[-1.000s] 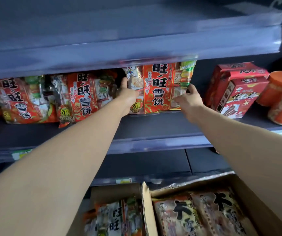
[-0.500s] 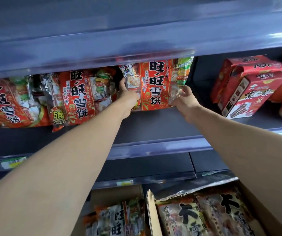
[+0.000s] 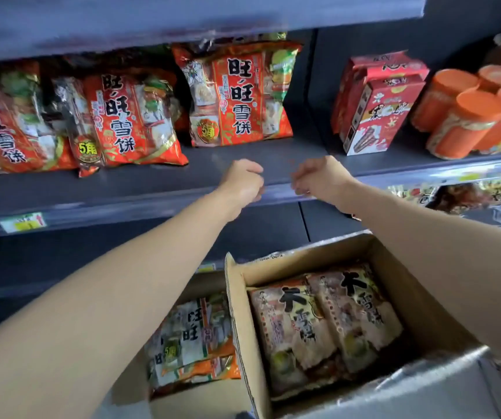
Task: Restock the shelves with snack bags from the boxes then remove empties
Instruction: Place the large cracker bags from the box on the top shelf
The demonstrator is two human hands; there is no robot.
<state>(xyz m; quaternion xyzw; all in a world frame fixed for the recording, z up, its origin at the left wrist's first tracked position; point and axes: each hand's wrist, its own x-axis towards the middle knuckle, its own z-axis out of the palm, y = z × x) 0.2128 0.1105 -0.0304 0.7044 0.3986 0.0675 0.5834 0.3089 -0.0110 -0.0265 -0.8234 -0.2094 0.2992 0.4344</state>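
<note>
Both arms reach forward, left grip (image 3: 243, 184) and right grip (image 3: 318, 180) loosely curled, empty, close together.

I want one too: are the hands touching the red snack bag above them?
Apart. Head view: bare shelf shows between red snack bag and left hand, right hand.

1. Premises: a retail shop, snack aisle.
2. Dark shelving (image 3: 152, 184) runs in tiers. Each front edge carries a label strip, and a yellow-and-green price label (image 3: 22, 222) sits in one of them.
3. Red snack bags (image 3: 234, 95) of one product stand face-out in a row along the shelf.
4. The neighbouring bay holds red cartons (image 3: 376, 116) and orange-lidded tubs (image 3: 467, 122), each grouped by type.
5. Open cardboard boxes (image 3: 409, 282) stand below the shelving, packed with bagged stock (image 3: 325, 322).
</note>
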